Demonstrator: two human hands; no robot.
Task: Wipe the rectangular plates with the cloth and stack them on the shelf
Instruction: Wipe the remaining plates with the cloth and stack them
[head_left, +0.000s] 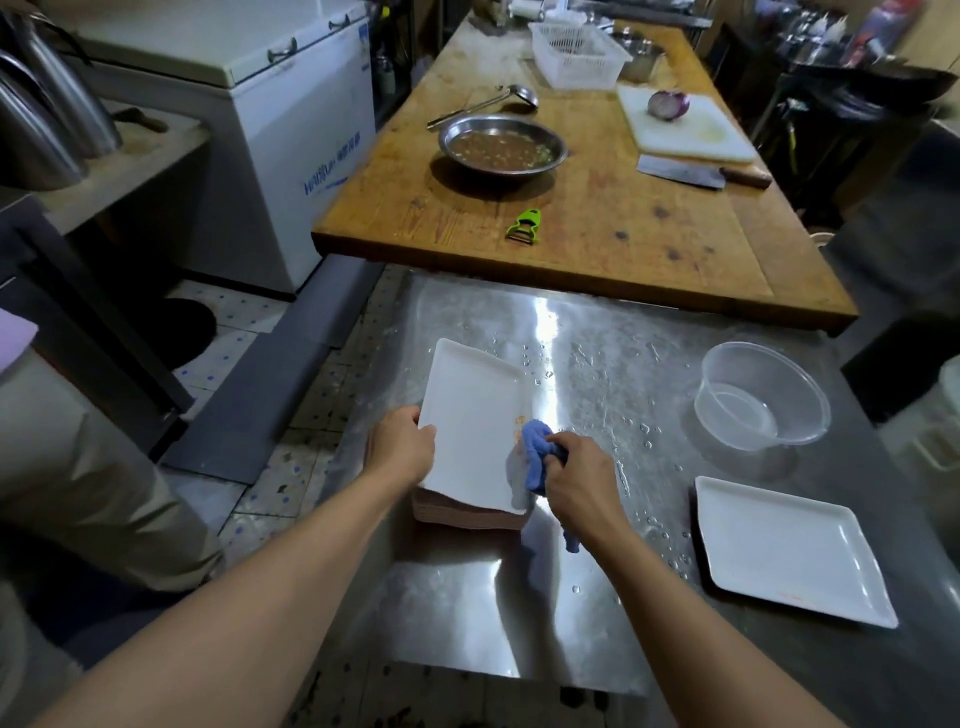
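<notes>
I see a dim room; overhead light throws a bright streak of glare on the wet steel table (675, 374). Around it, corners darken, straight edges bow, and far clutter blurs.

We count two white rectangular plates in clear sight: one white rectangular plate held tilted (475, 415) above a stack, and one white rectangular plate lying flat (789, 551) on the steel counter. The stack of pinkish plates beneath (467, 514) has too many thin edges for us to number. We count one blue cloth (540, 457), one clear round plastic bowl (761, 397), one round metal pan of brown liquid (501, 148), one green peeler (524, 224), one cleaver (701, 174), one white cutting board (685, 124), one halved red onion (668, 105), one metal ladle (483, 104) and one white plastic basket (576, 54).
</notes>
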